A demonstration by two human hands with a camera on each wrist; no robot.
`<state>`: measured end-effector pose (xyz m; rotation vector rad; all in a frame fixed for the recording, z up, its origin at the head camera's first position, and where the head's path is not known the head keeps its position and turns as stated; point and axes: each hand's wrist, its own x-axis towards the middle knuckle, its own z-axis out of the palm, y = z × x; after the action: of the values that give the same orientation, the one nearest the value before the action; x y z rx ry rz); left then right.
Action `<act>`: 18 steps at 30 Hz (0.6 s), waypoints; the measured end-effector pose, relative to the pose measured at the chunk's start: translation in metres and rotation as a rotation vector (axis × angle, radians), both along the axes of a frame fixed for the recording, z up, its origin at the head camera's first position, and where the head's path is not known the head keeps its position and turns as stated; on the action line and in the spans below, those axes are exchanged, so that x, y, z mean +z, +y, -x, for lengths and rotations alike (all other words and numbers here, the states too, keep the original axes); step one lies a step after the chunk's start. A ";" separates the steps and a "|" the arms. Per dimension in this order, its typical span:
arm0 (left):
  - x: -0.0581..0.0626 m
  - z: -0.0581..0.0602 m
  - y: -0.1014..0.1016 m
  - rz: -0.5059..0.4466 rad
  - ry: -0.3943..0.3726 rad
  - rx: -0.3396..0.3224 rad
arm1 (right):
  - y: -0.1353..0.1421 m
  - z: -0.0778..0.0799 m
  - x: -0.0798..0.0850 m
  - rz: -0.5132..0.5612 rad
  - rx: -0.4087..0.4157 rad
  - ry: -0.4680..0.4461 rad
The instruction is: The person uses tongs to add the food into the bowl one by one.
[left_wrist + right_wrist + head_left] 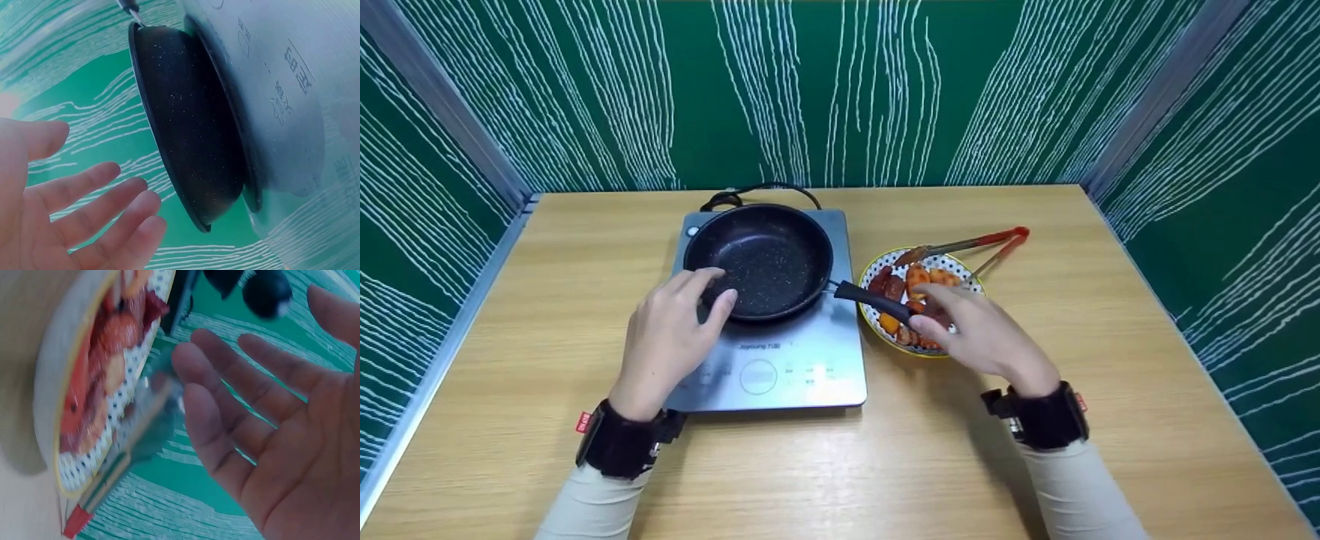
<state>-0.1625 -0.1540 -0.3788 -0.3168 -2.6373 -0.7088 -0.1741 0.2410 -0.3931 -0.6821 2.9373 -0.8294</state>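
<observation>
A black speckled frying pan (765, 259) sits on a silver induction cooktop (810, 345), its black handle (874, 301) pointing right over a dotted bowl (864, 315) of cooked food. At the pan's left rim is my left hand (666, 337), fingers loosely bent; the left wrist view has it apart from the pan (188, 112). My right hand (990, 334) hovers by the handle's end, above the bowl. Its relaxed fingers are spread in the right wrist view, with a gap to the handle (267, 293). Neither hand holds anything.
Red-handled tongs (986, 240) lie across the bowl's far edge, handles sticking out to the right. Behind the cooktop runs a black cord (772, 184). Green panels (870, 97) with white streaks stand along the back and both sides of the wooden table (780, 472).
</observation>
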 end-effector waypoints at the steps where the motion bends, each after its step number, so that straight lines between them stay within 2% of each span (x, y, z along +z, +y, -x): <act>1: 0.000 0.000 0.000 -0.002 -0.004 0.001 | -0.003 0.000 -0.002 -0.011 0.011 0.010; 7: 0.000 0.001 -0.002 0.007 -0.012 0.010 | -0.013 0.001 -0.008 -0.009 0.070 0.050; 18: 0.001 0.003 -0.005 0.003 -0.022 0.017 | -0.024 -0.007 -0.003 -0.050 0.098 0.054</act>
<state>-0.1651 -0.1591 -0.3774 -0.2881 -2.6588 -0.7070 -0.1673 0.2174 -0.3963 -0.8500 2.9328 -0.7381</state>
